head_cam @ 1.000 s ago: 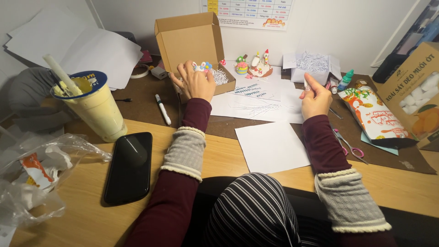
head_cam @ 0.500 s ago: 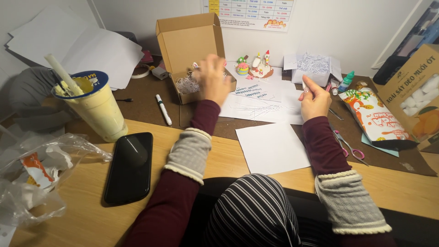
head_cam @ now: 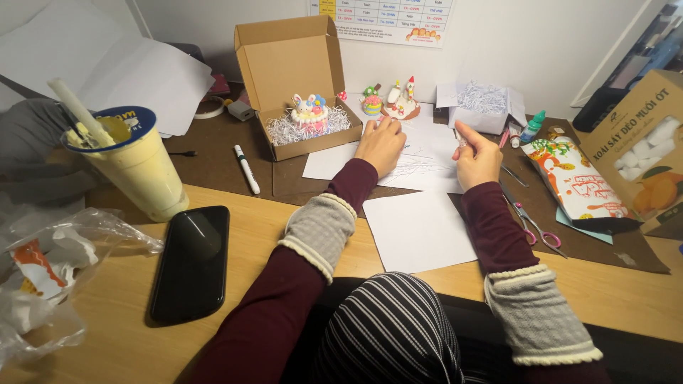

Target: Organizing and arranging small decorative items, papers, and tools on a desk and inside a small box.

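A blank paper sheet (head_cam: 420, 229) lies nearest, on the desk edge. Beyond it, the left hand (head_cam: 382, 144) rests palm down, fingers loosely together, on a printed sheet (head_cam: 420, 160). The right hand (head_cam: 475, 158) is curled, pinching a small item too small to identify. Farther back, an open cardboard box (head_cam: 295, 78) holds a small bunny figurine (head_cam: 310, 112) on shredded paper.

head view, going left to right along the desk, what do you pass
plastic bag → drink cup → phone → white marker → cardboard box → left hand → right hand → scissors → snack pouch
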